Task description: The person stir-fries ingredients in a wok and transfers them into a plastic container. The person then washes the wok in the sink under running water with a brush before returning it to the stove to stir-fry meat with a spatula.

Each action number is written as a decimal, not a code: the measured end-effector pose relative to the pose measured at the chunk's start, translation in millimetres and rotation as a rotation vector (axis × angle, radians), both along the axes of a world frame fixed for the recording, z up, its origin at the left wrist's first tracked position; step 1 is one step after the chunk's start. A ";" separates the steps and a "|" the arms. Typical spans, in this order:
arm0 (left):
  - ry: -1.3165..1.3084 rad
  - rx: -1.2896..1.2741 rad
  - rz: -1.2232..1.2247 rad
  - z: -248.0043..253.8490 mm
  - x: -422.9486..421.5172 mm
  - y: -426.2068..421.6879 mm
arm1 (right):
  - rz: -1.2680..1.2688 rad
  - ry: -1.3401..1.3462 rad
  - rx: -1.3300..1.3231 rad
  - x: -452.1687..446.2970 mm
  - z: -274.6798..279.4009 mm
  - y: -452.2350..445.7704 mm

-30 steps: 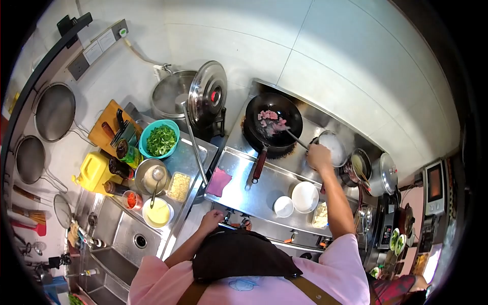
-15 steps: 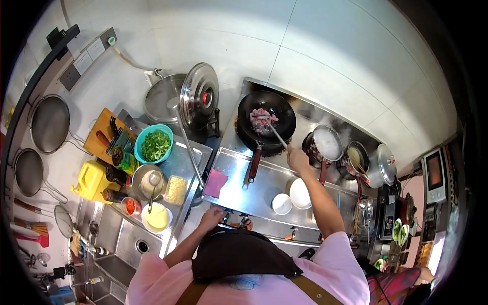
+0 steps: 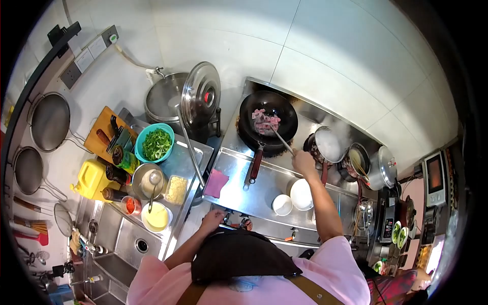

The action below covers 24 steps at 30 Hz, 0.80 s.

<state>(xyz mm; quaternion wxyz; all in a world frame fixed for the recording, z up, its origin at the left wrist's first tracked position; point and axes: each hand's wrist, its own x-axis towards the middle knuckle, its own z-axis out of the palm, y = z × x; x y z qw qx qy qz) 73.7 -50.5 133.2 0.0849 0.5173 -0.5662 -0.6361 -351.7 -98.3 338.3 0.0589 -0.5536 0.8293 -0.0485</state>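
A black wok (image 3: 284,109) with a dark red handle stands on the stove. Pink pieces of meat (image 3: 264,121) lie in it. My right hand (image 3: 304,162) is closed on a long-handled spatula (image 3: 283,141), whose head is down among the meat. Near the stove's front edge, by the control knobs (image 3: 245,223), is my left hand (image 3: 212,220); its fingers are curled, and what they touch is too small to make out. A purple cloth (image 3: 216,183) lies on the steel front ledge. Two white bowls (image 3: 282,205) (image 3: 301,194) stand right of it.
Steaming pans (image 3: 328,145) and a lidded pot (image 3: 382,168) stand right of the wok. Left are a big pot (image 3: 165,99) with its tilted lid (image 3: 201,96), a teal bowl of greens (image 3: 156,143), bottles and a sink (image 3: 133,244). Another person's arm shows at the lower right.
The spatula has shifted within the wok, and the meat is spread differently. My right hand moved left from beside the steaming pan, then slightly back right. The view has turned a little.
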 end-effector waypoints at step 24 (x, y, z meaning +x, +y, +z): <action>0.047 0.001 0.057 13.4 6.9 -2.3 | -0.175 -0.048 -0.024 14.4 15.3 6.7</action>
